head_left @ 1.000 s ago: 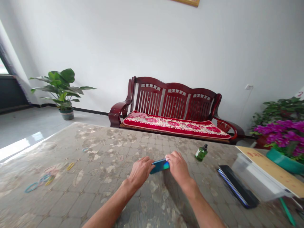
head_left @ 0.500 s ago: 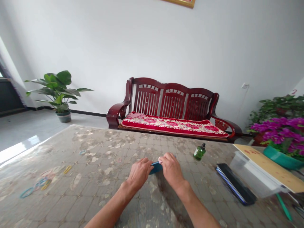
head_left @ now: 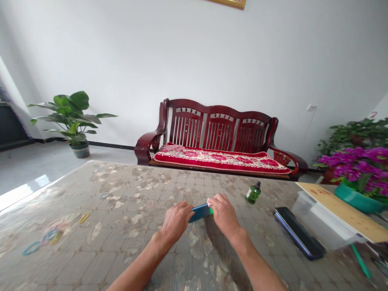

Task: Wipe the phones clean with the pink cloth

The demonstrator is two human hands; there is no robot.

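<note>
In the head view, my left hand (head_left: 177, 218) is closed on the left end of a flat blue phone-like slab (head_left: 198, 213), tilted up above the table. My right hand (head_left: 223, 211) is closed around the slab's right part, which the fingers hide. A small white wad, like a tissue (head_left: 209, 202), shows at my right fingertips against the slab's top edge. A bright green patch (head_left: 211, 210) shows on the slab just beside those fingers. Beyond my right hand, a small green bottle with a black cap (head_left: 252, 194) stands upright.
Loose coloured rubber bands (head_left: 84, 218) lie at left on the patterned table cover (head_left: 127, 250). At right are a dark phone (head_left: 298, 233), a clear plastic box (head_left: 325, 226) under a tan board (head_left: 342, 210), a green pen (head_left: 360, 260) and a teal flowerpot (head_left: 359, 198). Behind stands a wooden bench (head_left: 220, 131).
My right hand has slid a little to the right along the slab, with the white wad. More of the blue surface and a green patch now show. My left hand keeps its grip.
</note>
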